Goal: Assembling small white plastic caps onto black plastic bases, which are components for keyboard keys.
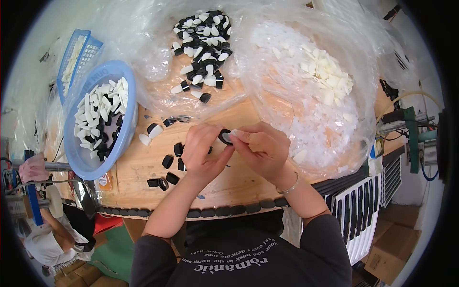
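Over the middle of the wooden table, my left hand (203, 150) is closed around a short black round cap (225, 137), its open end tilted toward me. My right hand (260, 146) pinches at the cap's right rim; a pale, thin piece shows at the fingertips, too small to make out fully. Left of my left hand lie several loose black caps (168, 161). Just beyond them, one cap has a white oval tongue-shaped piece (144, 139) sticking out of it.
A blue basin (132, 122) of white pieces and black parts stands left, a blue basket (62, 71) behind it. Black-and-white assemblies (203, 48) are piled at the far middle. White pieces (330, 76) lie on plastic sheeting at right. Another person (55, 234) is at lower left.
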A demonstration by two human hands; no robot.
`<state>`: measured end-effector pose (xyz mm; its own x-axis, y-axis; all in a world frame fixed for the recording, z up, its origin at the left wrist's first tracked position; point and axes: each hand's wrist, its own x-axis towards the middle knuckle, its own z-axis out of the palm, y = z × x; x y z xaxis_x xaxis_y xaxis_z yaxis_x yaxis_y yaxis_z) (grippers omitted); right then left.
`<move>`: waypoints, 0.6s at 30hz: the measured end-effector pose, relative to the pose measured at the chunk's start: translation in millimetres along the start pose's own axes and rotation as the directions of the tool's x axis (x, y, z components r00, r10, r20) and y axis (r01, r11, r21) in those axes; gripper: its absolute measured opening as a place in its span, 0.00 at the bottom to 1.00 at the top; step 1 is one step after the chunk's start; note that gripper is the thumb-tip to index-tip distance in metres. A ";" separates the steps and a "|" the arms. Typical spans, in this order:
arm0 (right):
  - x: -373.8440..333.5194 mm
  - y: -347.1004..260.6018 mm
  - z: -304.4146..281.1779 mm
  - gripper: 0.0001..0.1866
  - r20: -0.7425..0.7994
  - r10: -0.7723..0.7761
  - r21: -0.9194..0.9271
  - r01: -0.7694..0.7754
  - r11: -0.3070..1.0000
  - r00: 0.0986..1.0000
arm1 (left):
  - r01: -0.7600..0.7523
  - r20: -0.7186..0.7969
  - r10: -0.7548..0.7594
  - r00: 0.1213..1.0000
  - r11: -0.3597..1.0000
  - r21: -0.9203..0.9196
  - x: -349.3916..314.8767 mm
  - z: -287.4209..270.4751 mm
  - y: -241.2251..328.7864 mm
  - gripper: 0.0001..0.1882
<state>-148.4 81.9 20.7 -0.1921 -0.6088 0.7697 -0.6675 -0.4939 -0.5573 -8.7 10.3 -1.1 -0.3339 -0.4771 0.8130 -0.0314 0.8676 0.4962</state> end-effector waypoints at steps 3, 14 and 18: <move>3.8 -1.1 1.7 0.12 0.016 -0.060 -0.037 0.060 0.997 0.998 | 0.003 -0.013 -0.003 1.000 1.000 0.015 -1.8 -1.1 -3.0 0.24; 2.9 -2.7 2.8 0.11 0.221 0.414 0.328 -0.467 0.821 0.883 | -0.035 0.005 0.034 0.999 0.996 0.083 5.0 -5.3 -5.0 0.23; 4.6 -3.2 0.7 0.11 0.530 0.622 0.428 -0.815 0.390 0.576 | -0.075 0.038 0.071 0.997 0.994 0.086 4.4 -3.4 -4.9 0.24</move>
<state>-146.6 80.2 25.8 -0.1441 -0.9872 -0.0681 0.2040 0.0377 -0.9782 -6.8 3.4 1.2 -0.3711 -0.4081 0.8341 -0.0871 0.9096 0.4063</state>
